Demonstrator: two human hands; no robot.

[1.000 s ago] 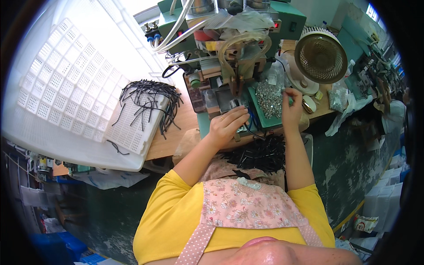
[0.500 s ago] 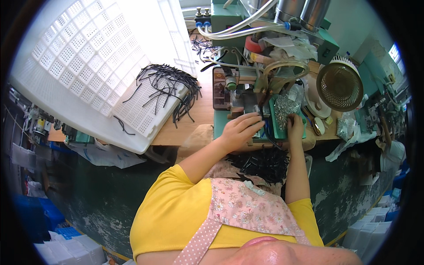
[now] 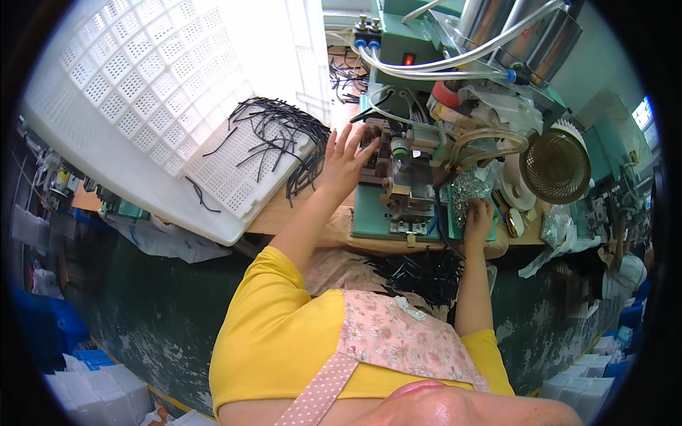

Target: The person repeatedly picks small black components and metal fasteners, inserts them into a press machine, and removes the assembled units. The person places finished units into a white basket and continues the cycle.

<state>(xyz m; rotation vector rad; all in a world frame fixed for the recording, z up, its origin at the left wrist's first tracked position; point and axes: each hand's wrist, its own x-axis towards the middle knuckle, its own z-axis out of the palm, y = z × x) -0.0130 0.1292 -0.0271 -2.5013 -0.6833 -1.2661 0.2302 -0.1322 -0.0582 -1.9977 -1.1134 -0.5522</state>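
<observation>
A: How do my hands stand, seen from out here?

B: I have the left hand (image 3: 344,162) with its fingers spread apart, over the edge of a dark flat rectangle (image 3: 372,155) at the left of the machine (image 3: 413,177). Whether it touches, I can't tell; I see nothing gripped. The right hand (image 3: 479,221) is at the green tray (image 3: 455,228), fingertips drawn inward. I can't tell whether a piece is pinched there.

A: And the metal pieces (image 3: 465,190)?

B: Heaped in that tray, just right of the machine on the desk (image 3: 277,219). My right hand is at the near end of the heap.

A: I read the step as picking from the heap. How do I do it well?

B: I'd use thumb and forefinger only, take one piece from the loose edge, and come in lightly so its neighbours don't scatter. Then I'd check that just one came up.

A: And the left?

B: I'd keep it out of the machine's working gap, and not drag the black strips (image 3: 284,128) hanging near it over the edge of the white crate (image 3: 231,224).
</observation>
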